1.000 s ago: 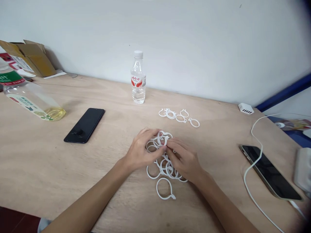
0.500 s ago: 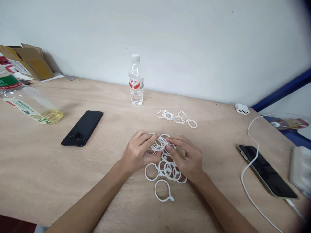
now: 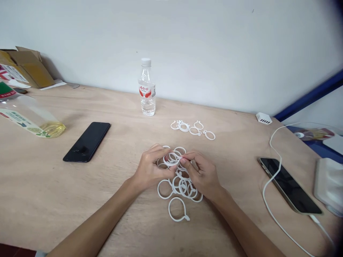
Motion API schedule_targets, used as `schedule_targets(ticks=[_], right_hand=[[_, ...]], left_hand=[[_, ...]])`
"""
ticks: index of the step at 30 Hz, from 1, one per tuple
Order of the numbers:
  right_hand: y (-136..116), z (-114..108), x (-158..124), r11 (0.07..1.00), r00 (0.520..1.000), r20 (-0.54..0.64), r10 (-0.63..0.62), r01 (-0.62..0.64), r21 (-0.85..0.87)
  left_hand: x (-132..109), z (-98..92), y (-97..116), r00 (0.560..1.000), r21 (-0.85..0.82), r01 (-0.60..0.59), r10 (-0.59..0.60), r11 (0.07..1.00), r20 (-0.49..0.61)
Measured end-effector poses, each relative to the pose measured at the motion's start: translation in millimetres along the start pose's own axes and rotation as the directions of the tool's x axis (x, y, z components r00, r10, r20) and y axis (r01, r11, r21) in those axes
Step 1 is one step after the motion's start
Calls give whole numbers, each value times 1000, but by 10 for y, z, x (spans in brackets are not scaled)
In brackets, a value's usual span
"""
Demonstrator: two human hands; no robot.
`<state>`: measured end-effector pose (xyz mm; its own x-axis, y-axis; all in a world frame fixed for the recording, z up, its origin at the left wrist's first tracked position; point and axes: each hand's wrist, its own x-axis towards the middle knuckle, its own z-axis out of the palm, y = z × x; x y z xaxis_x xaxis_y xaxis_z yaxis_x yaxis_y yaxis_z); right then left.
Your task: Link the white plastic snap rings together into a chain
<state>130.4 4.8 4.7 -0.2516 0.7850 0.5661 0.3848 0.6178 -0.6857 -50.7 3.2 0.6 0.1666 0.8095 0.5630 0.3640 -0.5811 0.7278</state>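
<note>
Both hands are over a heap of white rings (image 3: 184, 187) with small tabs, on the wooden table. My left hand (image 3: 152, 166) curls its fingers and thumb around a white ring (image 3: 170, 163) raised above the heap. From the right, my right hand (image 3: 202, 173) pinches the same ring's tab side between thumb and index finger. A single ring (image 3: 177, 209) lies nearest to me, below the heap. Farther back, a smaller group of white rings (image 3: 183, 126) lies apart from the heap. My fingers cover part of the heap.
A water bottle (image 3: 147, 89) stands near the wall. To the left are a black phone (image 3: 87, 142), a large oil bottle (image 3: 29, 114) and a cardboard box (image 3: 32, 67). On the right lie another phone (image 3: 291, 185), a white cable (image 3: 268, 180) and a white adapter (image 3: 264, 118).
The whole view has shifted slightly, with objects sitting a little farther left. Between my hands, the held ring now shows more separately from the others. Both hands remain over the heap.
</note>
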Motion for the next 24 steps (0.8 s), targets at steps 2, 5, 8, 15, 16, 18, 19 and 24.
schedule_targets(ticks=[2,5,8,15,16,18,19,24], right_hand=[[9,4,-5,1000,1000,1,-2,2,-2],[10,19,-12,1000,1000,3,-1,1,-5],[-10,31,-10,1000,1000,16,7,-7,-18],[292,-227,124,966,989,-72,133,-145,-215],[415,-297,155,930,976,-128,175,-207,-303],[679,-426,219,817,946,-192,260,-322,-478],[801,-477,248,756,925,-208,319,-380,-532],[1023,-534,318,741,909,-158,385,-407,-535]], left_hand=[[1,0,-1,1000,-30,31,-31,999,6],[-3,-2,-5,997,-83,74,-73,994,13],[-4,-4,-6,994,-94,106,-103,990,33],[-8,0,-13,997,110,62,-67,992,45],[-13,2,-15,997,138,57,-65,989,52],[-25,3,-17,994,180,51,-68,982,90],[-30,2,-15,990,202,49,-74,978,118],[-42,-14,19,966,295,32,-105,955,235]])
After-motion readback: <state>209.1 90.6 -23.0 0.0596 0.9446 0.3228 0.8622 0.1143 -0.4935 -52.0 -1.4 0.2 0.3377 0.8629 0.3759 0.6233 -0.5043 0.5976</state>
